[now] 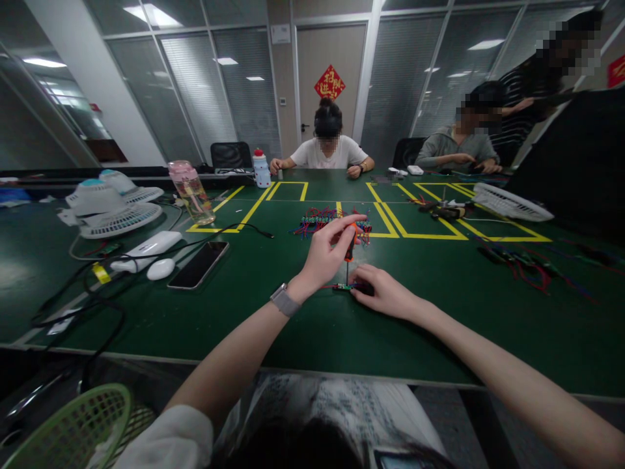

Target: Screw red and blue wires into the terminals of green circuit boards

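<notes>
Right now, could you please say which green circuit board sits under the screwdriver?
The lone board at the right grip, under the screwdriver in the left grip; the other boards lie in clusters, farther off.

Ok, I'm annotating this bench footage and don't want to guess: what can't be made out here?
In the head view:
Screwdriver tip: too small to tell whether it touches the circuit board.
Circuit board's right end: hidden by the right hand.
Screwdriver handle: partly covered by the left hand.
Wired boards behind: partly blocked by the left hand, too small to count.
Green basket: cut off by the bottom edge.
</notes>
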A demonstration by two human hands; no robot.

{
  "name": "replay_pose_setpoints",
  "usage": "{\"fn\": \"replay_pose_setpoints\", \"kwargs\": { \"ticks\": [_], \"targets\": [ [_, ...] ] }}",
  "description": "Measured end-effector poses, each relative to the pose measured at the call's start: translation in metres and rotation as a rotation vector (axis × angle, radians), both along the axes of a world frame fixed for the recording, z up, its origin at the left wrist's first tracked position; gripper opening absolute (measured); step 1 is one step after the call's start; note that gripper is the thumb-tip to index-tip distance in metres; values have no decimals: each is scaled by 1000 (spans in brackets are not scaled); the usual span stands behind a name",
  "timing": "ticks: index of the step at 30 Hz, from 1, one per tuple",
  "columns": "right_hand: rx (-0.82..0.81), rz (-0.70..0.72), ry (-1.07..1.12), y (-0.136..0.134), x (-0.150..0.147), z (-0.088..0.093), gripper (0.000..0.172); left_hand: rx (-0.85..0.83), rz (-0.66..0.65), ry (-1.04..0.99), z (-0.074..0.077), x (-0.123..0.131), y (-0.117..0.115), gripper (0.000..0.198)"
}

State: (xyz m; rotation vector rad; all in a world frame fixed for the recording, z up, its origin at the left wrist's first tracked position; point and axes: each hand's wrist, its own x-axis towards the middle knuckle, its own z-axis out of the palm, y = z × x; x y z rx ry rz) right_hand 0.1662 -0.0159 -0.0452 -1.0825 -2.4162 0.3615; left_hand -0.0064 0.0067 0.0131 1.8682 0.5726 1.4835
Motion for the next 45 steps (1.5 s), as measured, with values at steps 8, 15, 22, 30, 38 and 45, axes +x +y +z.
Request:
{"fn": "replay_pose_setpoints", "kwargs": {
  "ticks": [8, 15, 22, 30, 38, 45],
  "targets": [
    [-10, 9, -39, 3, 2, 0, 5, 29, 12, 30, -3, 2, 2, 24],
    [-9, 10, -41, 3, 2, 0, 5, 40, 15, 26, -1, 1, 3, 22],
    [-15, 15, -48, 3, 2, 0, 5, 81, 52, 72, -2, -1, 4, 18],
    [-24, 15, -51, 2, 3, 1, 5, 221, 183, 138, -1, -3, 6, 12],
    [-19, 20, -51, 1, 3, 2, 6, 194, 165, 113, -3, -1, -2, 27],
    [-18, 22, -56, 2, 2, 2, 6, 85, 68, 41, -5, 1, -2, 31]
  ]
}}
